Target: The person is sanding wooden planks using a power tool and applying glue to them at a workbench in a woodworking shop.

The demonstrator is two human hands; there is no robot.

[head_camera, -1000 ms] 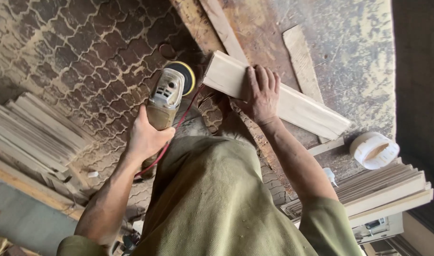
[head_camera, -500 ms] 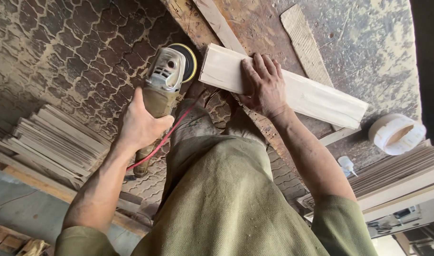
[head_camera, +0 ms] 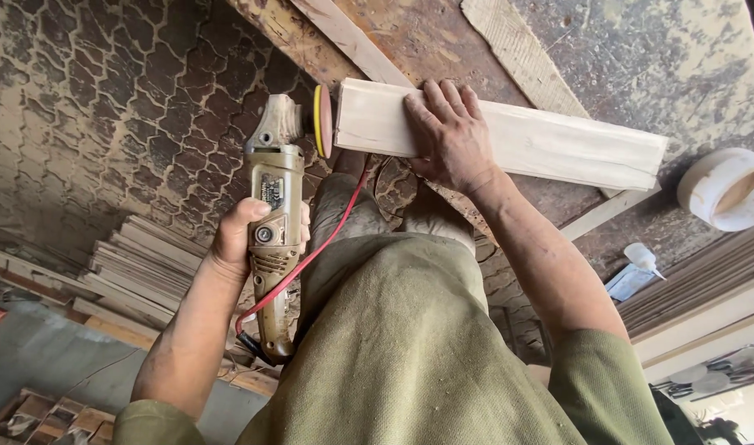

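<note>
On the far left, low by the patterned paving, a stack of thin wooden slats [head_camera: 138,268] lies on the ground, well apart from the work. Just right of it the person's left hand [head_camera: 245,239] comes up on a bent, bare forearm and wraps the body of an angle grinder [head_camera: 274,214], fingers clamped together around the casing with the thumb across its near face. The tool points away from the person, its yellow-backed sanding disc [head_camera: 321,121] turned edge-on and standing against the left end of a pale wooden board [head_camera: 558,144]. A red cable [head_camera: 311,255] trails from the grinder's near end across the olive-green garment. The board lies flat across the edge of a dusty workbench [head_camera: 641,49], running to the right. The right hand [head_camera: 451,136] presses palm-down on the board near its left end, fingers spread a little apart and laid flat, the arm reaching out nearly straight. Farther right, a white roll of tape [head_camera: 723,189] sits on the bench near the board's far end.
</note>
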